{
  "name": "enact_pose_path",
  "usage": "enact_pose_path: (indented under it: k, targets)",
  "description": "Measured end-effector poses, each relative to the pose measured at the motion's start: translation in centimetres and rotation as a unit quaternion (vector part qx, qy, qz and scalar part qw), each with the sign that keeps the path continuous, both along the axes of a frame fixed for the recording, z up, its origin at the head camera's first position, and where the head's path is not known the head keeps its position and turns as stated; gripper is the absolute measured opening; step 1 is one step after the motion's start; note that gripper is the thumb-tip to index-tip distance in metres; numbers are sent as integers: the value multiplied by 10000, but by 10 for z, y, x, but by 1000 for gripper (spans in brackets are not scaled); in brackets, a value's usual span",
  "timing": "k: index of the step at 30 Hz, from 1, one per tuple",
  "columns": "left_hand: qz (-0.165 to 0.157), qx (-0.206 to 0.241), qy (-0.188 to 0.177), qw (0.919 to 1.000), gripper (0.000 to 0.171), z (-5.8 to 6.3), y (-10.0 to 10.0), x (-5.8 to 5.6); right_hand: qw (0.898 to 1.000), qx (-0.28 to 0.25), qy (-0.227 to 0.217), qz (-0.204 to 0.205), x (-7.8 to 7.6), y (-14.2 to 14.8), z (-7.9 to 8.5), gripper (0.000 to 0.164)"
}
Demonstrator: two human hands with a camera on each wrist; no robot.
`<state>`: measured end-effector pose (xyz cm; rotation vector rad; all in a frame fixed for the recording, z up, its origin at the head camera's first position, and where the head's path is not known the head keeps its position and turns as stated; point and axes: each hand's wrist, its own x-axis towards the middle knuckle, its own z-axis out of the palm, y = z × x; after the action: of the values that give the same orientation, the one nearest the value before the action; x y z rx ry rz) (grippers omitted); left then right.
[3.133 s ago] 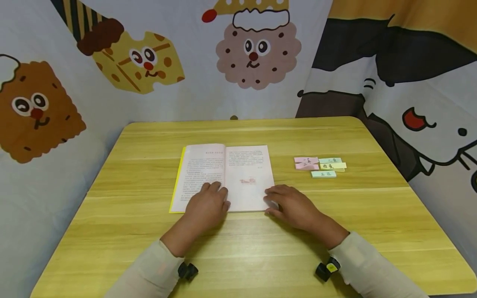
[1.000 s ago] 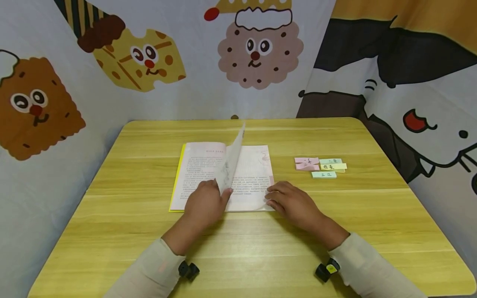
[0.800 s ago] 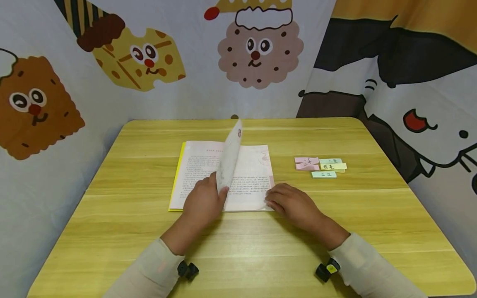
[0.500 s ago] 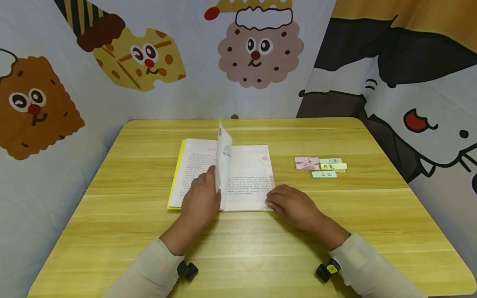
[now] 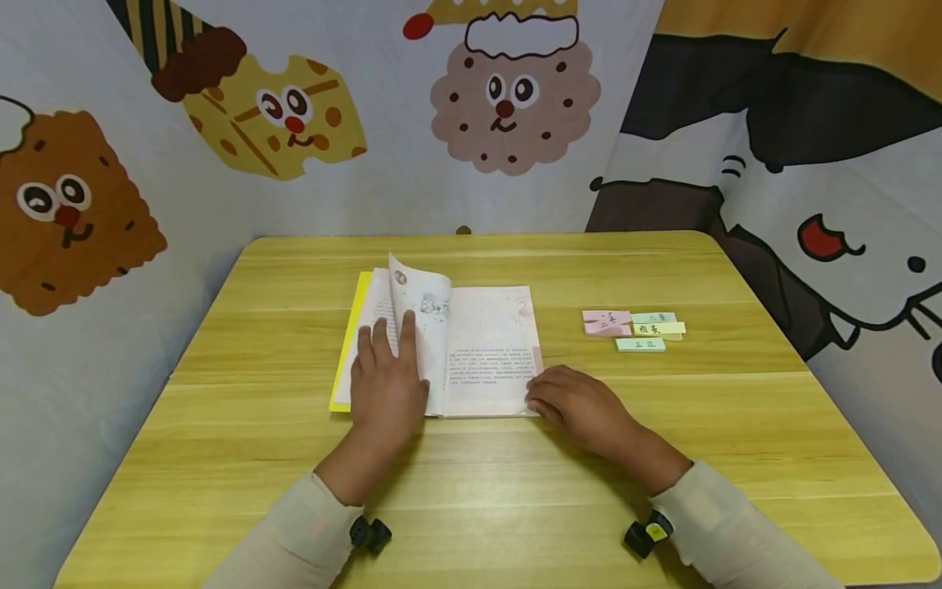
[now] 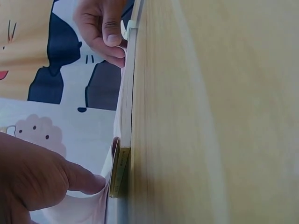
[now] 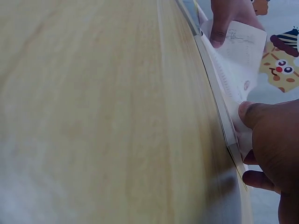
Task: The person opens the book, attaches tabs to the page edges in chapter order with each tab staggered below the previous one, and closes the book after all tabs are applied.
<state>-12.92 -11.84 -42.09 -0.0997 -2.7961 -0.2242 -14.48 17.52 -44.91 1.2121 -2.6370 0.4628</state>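
An open book [image 5: 493, 327] with a yellow cover edge lies in the middle of the table. One leaf [image 5: 423, 286], showing small drawings, leans over onto the left side and curves up from the pages under it. My left hand [image 5: 388, 376] lies over this leaf with its fingers spread straight; in the left wrist view the left thumb [image 6: 88, 179] presses near the spine. At the lower right corner my right hand [image 5: 581, 405] has curled fingers. The right wrist view has the right thumb [image 7: 252, 114] and fingers pinching the page corner.
Several pink, green and yellow paper slips [image 5: 640, 345] with handwriting lie right of the book on the wooden table [image 5: 471, 507]. A cartoon-printed cloth [image 5: 294, 209] hangs behind and beside the table. Small black cameras [image 5: 370, 536] sit at both wrists.
The leaf stood upright near the spine and has swung over to the left. My left hand has moved left with it and its fingers have straightened. The right hand has stayed at the corner.
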Motion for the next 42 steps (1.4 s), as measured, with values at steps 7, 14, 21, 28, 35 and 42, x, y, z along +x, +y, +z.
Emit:
enact_pose_path:
  k: [7,14,21,28,35,42]
  targets:
    - [93,-480,15,9988,107,4,-1,-1,10000,-21,-27,-30,1,0,1,16]
    - [-763,-371,-101,9963,61,-1,3,0,9999,-39,-102,-37,1,0,1,16]
    - [-1941,-197,-652,9786,36,-6,8,2,9999,-38,-125,-54,1,0,0,16]
    - [-1821,-353,-790,9795,27,-6,8,3,9999,-28,-88,-40,0,1,-1,17]
    - [-1544,-344,-1068,9816,26,-5,10,4,9998,36,-180,-87,0,2,1,20]
    - [-1462,-318,-1163,9819,23,-6,12,4,9994,165,-277,-123,1,5,4,20]
